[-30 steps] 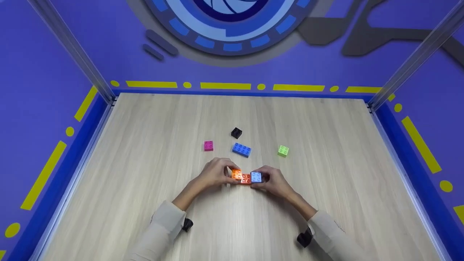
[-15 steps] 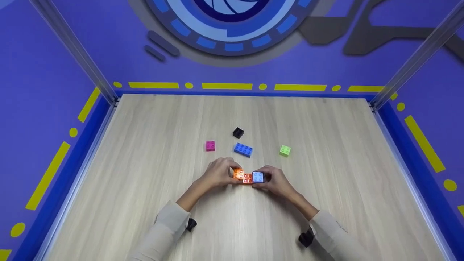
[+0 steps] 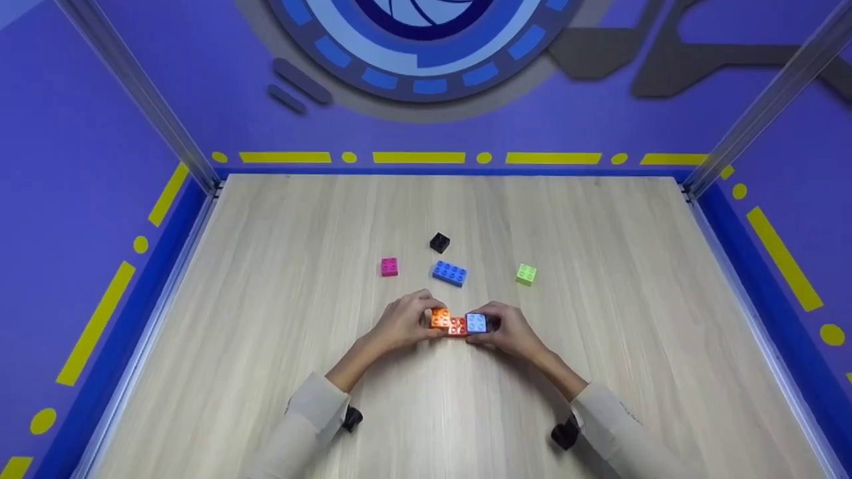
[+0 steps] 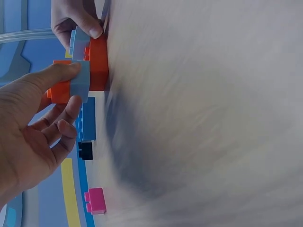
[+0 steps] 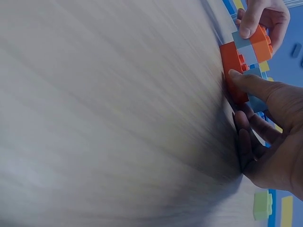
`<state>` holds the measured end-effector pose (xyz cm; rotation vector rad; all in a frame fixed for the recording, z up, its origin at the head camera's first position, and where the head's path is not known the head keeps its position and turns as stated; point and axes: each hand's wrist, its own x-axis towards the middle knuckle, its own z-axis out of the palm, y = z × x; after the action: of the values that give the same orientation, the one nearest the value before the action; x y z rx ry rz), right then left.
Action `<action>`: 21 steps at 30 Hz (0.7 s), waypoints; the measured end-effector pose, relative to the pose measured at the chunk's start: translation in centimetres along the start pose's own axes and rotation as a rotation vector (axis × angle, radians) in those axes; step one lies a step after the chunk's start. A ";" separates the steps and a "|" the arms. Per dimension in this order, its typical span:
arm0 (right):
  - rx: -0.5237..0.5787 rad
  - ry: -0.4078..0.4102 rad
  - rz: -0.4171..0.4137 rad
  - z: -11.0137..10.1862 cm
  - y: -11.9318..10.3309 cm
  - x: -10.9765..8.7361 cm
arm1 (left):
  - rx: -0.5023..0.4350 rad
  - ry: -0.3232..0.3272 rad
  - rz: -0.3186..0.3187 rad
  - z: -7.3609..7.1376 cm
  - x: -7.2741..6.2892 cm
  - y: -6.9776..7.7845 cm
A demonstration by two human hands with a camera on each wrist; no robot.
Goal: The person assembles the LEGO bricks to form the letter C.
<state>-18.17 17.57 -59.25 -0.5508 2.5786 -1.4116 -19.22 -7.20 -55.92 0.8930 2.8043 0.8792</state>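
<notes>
Between both hands, a joined group of toy bricks stands low over the tabletop. Its base is a long red brick [image 4: 98, 66]. On its left end sits a light blue brick [image 4: 81, 85] topped by an orange brick [image 3: 440, 318]. Another light blue brick [image 3: 476, 323] sits on the right end, leaving red studs bare between. My left hand [image 3: 405, 322] pinches the left pair, its thumb across the light blue and orange bricks. My right hand [image 3: 509, 330] grips the right end, thumb tip on the red brick's side by the light blue one. The far-side fingertips are partly hidden.
Beyond the hands lie a long blue brick [image 3: 449, 273], a black brick [image 3: 439, 243], a magenta brick [image 3: 389, 267] and a lime green brick [image 3: 526, 274]. Patterned panels [image 3: 426, 133] border the wooden table [image 3: 299, 226] at the back and sides.
The head view has shifted slightly, so everything appears a little further right. Both hands keep their hold on the brick group, with no clear movement between them.
</notes>
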 end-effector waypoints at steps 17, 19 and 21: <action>-0.007 -0.008 0.015 0.2 -0.2 0.0 | -0.272 0.026 0.002 -3.0 -1.4 -3.2; -0.010 -0.005 0.006 0.1 -0.2 0.0 | -0.275 0.030 -0.018 -3.5 -1.1 -3.7; -0.020 -0.005 0.000 0.1 -0.3 0.0 | -0.270 0.056 -0.037 -3.7 -0.9 -4.2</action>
<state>-18.08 17.34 -59.10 -0.5567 2.5916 -1.3844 -21.50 -12.41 -55.18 0.7844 2.6479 1.2564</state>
